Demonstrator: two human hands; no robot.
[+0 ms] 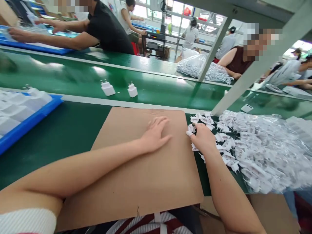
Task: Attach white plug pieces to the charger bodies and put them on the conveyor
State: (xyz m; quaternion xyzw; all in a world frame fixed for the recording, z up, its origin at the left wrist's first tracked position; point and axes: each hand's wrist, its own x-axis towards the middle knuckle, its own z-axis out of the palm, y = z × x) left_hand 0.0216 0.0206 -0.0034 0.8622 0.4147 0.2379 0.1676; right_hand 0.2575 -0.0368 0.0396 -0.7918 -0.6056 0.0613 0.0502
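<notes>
My left hand (156, 135) lies flat on a brown cardboard sheet (151, 175), its fingers spread and nothing in it. Past the sheet's right edge, my right hand (202, 136) has its thumb and fingers closed around a small white plug part (191, 128). Loose white plug parts (225, 143) lie around and beyond that hand on the green surface. They run into a large heap of similar parts (273, 159), partly under clear plastic, at the right.
A blue tray (55, 103) of white blocks stands at the left. Two white chargers (107, 88) (132, 90) sit on the green belt (156, 89) ahead. A slanted metal post (253, 65) rises at the right. Across the belt, a person in black (107, 27) works at another tray.
</notes>
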